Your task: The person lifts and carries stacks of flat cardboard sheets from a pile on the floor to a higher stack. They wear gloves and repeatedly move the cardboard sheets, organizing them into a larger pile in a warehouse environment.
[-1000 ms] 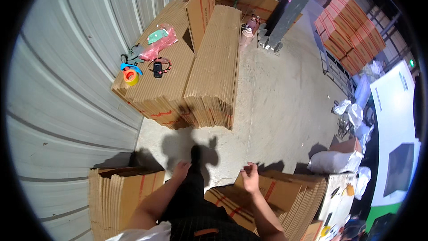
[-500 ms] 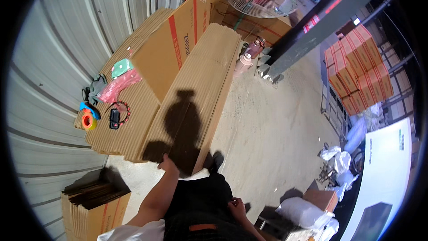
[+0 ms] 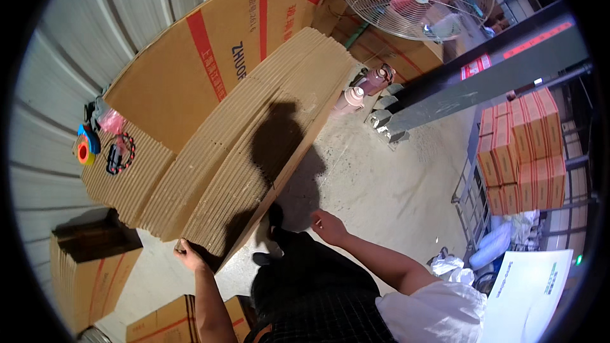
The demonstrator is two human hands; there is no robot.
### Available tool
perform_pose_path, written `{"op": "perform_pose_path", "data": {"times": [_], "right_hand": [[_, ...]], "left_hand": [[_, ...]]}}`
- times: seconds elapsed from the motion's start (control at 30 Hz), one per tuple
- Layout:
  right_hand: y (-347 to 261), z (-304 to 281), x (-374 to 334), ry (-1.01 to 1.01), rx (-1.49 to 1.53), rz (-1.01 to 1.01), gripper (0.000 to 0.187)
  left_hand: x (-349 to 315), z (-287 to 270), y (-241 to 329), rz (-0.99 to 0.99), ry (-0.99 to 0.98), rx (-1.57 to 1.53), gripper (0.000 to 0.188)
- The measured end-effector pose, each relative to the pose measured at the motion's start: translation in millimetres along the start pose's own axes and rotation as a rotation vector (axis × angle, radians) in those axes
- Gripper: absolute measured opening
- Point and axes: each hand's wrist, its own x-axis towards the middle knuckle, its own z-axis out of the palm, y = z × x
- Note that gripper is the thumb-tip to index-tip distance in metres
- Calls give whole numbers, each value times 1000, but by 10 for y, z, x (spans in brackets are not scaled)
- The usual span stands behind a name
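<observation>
A long stack of flattened cardboard boxes, packed edge-on in rows, stretches away in front of me. My left hand is at the near end of this stack, its thumb and fingers closed on a cardboard corner. My right hand hangs in the air right of the stack, fingers curled, with nothing visible in them. A large printed cardboard panel with red stripes leans upright along the wall side. My shadow falls across the stack.
On the stack's left end lie a tape roll, a beaded loop and pink plastic. Bottles, a steel column and a caged fan stand beyond. Upright folded cartons are at lower left; stacked boxes at right.
The printed panel now leans farther left, covering the green item and part of the pink plastic. My right hand has risen forward from beside my body. My left hand stays at the stack's near end.
</observation>
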Motion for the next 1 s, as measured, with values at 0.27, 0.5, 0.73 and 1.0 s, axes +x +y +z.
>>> {"op": "perform_pose_path", "data": {"times": [0.27, 0.5, 0.73, 1.0], "right_hand": [[-753, 297, 498, 34, -285, -691, 61], [-1208, 899, 1313, -285, -906, -1059, 103], [-1291, 890, 1483, -374, -888, -1219, 117], [-1633, 898, 1854, -422, -874, -1306, 112]], "left_hand": [[-839, -104, -48, 16, 46, 52, 66], [-1500, -152, -137, 205, 210, 462, 77], [-2568, -152, -136, 626, -553, 780, 108], [-2436, 5, -82, 791, -294, 882, 56]]}}
